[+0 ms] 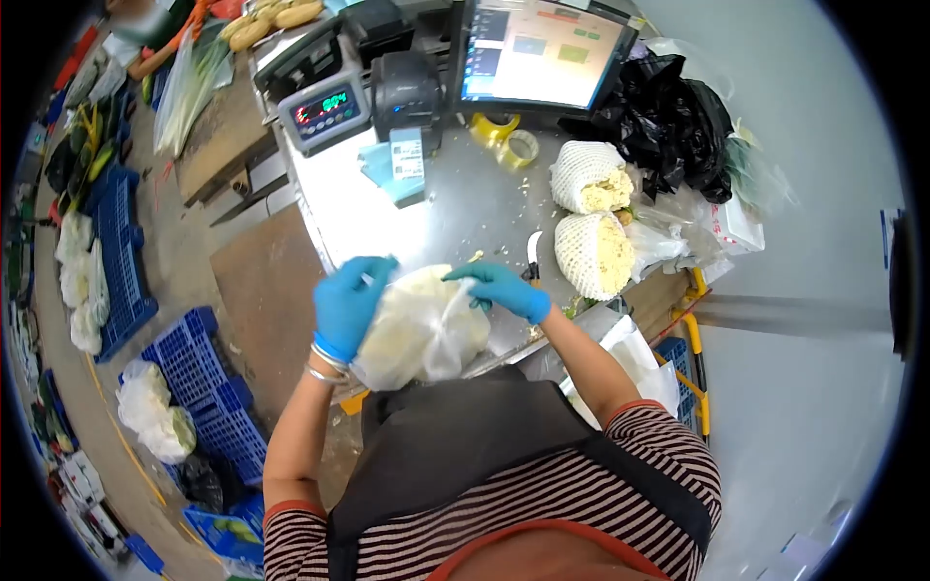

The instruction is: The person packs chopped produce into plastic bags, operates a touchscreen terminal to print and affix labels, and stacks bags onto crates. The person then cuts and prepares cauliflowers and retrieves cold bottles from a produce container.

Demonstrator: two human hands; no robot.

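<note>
A translucent plastic bag (426,334) with pale, bulky contents rests at the near edge of the metal counter, against the apron. My left hand (347,305), in a blue glove, is at the bag's left side with its fingers curled together; what lies between the fingertips is hidden. From the right, my right hand (504,290), gloved too, pinches the upper part of the bag between thumb and fingers. Just beyond the right hand lies a small knife (534,254). Two cauliflower heads in white foam nets (579,174) sit farther right.
A digital scale (325,108), a label printer (407,92) and a monitor (538,53) line the counter's back. Tape rolls (516,148) and a label stack (407,160) lie before them. Black bags (668,121) crowd the right; blue crates (199,373) stand on the floor at left.
</note>
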